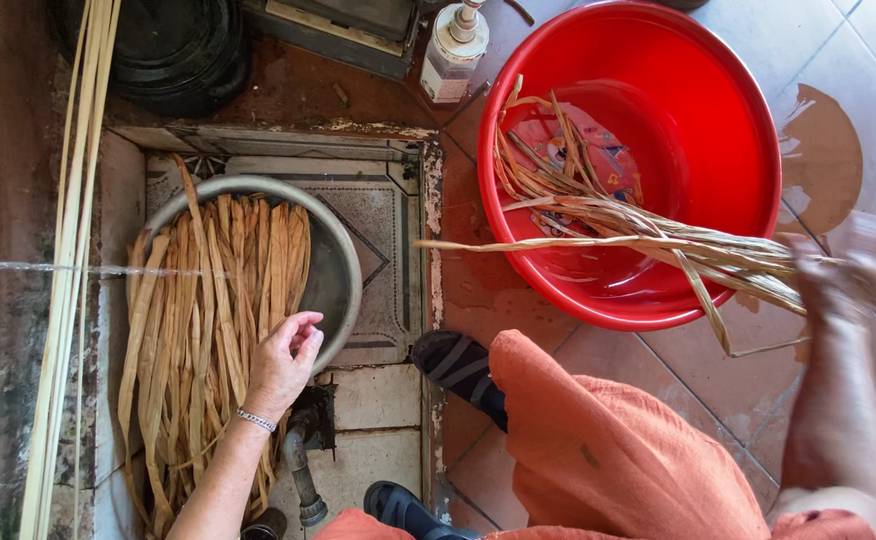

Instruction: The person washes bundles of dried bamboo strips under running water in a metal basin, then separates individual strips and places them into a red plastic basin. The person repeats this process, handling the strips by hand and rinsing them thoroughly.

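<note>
left hand loosely curled on wet strips | right hand blurred, gripping strip bundle

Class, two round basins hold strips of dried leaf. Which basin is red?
The red basin at the upper right, on the tiled floor. The other, the grey metal basin at the left, sits in the sunken drain area.

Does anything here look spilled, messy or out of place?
Yes. A wet patch darkens the floor tiles right of the red basin, like spilled water. The strips gripped by the blurred right hand stick out over the basin's rim. The left hand rests on strips overflowing the metal bowl.
</note>
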